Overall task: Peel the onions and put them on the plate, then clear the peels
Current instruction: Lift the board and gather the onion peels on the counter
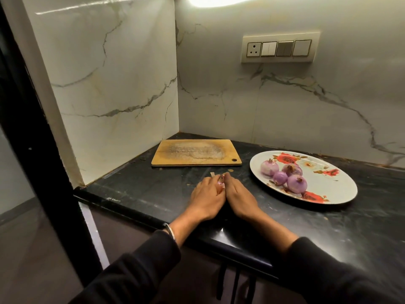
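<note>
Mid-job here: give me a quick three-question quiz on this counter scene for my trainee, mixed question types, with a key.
1. How many peeled onions lie on the floral plate?
2. True or false: the wooden cutting board sits between the plate and the person.
3. Multiple choice: the left hand and right hand are (A) lifting the plate, (B) side by side on the black counter gathering peels, (C) resting on the board.

Key:
1. Four.
2. False; the board lies left of the plate, toward the back corner.
3. B; how each hand grips the peels is unclear.
</note>
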The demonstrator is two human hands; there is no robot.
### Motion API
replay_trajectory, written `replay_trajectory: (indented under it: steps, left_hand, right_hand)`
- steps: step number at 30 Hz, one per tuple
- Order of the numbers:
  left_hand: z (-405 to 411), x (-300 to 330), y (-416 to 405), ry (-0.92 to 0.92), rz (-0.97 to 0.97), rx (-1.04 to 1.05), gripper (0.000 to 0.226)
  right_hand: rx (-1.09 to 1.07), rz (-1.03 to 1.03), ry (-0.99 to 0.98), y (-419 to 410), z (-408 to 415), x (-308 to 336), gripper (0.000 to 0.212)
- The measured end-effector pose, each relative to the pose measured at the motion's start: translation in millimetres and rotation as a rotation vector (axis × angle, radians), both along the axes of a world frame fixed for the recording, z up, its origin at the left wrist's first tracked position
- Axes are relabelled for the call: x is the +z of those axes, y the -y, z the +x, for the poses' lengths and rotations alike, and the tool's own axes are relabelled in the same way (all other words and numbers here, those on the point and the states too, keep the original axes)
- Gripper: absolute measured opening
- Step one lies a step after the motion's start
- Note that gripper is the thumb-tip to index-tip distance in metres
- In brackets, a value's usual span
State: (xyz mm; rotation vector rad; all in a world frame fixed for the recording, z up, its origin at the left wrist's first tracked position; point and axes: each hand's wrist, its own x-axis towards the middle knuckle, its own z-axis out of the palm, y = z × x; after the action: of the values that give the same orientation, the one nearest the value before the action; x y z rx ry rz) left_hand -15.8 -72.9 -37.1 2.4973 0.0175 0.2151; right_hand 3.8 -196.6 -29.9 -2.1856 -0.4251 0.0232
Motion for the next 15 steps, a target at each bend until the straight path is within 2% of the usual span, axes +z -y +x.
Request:
replay_trajectory:
  steps: [5, 8, 11, 15]
  left_hand:
    - [4, 2, 5, -0.037, -0.101, 0.058, 0.056]
    - [6, 3, 7, -0.026, -0.208, 0.073, 0.054]
    - [6, 4, 8, 0.009, -0.384, 0.083, 0.049]
    - [0, 8, 15, 0.063, -0.660, 0.110, 0.046]
  right_hand:
    - [-0.203, 0.116, -0.068, -21, -1, 2, 0.053]
    - [-0.286, 0.287, -0.152, -33, 4, 0, 0.051]
    - [-0.342, 0.491, -0.183, -46, 5, -1, 0.047]
    - [-0.356, 0.634, -0.236, -59, 8, -6, 0.034]
